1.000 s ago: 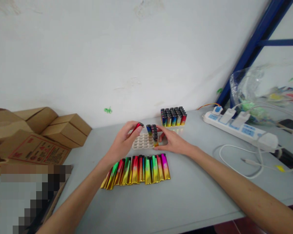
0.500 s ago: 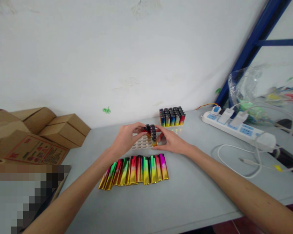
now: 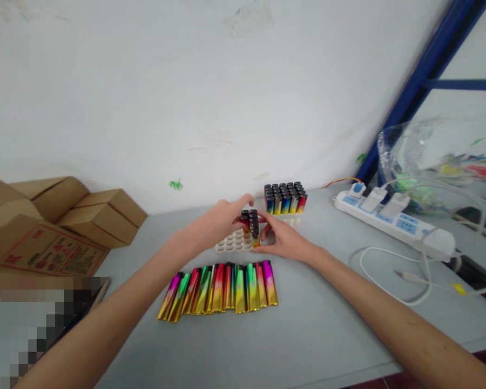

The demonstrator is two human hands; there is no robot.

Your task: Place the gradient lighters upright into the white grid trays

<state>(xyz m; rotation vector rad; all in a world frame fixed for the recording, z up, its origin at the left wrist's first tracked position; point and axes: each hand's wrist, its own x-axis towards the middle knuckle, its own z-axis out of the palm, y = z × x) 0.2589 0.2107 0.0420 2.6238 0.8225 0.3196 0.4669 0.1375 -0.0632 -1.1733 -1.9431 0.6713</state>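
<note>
A white holed tray (image 3: 230,243) lies on the grey table (image 3: 308,324), with several upright lighters (image 3: 253,227) standing in its right columns. My left hand (image 3: 221,219) reaches over the tray, fingers pinched on a red lighter (image 3: 243,219) at the upright group. On the tray's right side rests my right hand (image 3: 281,237), its fingers curled against the tray edge and the standing lighters. In front of the tray lies a row of several colourful lighters (image 3: 221,283), flat and side by side. A full block of upright lighters (image 3: 284,197) stands behind, near the wall.
Brown cardboard boxes (image 3: 65,221) are stacked at the left. A white power strip (image 3: 392,219) with plugs and a loose white cable (image 3: 389,270) lies at the right, beside a clear plastic bag (image 3: 429,162) and a blue metal frame (image 3: 413,81).
My left hand has carried the red lighter from above the tray's left side rightwards and down to the standing lighters. The right hand stays at the tray.
</note>
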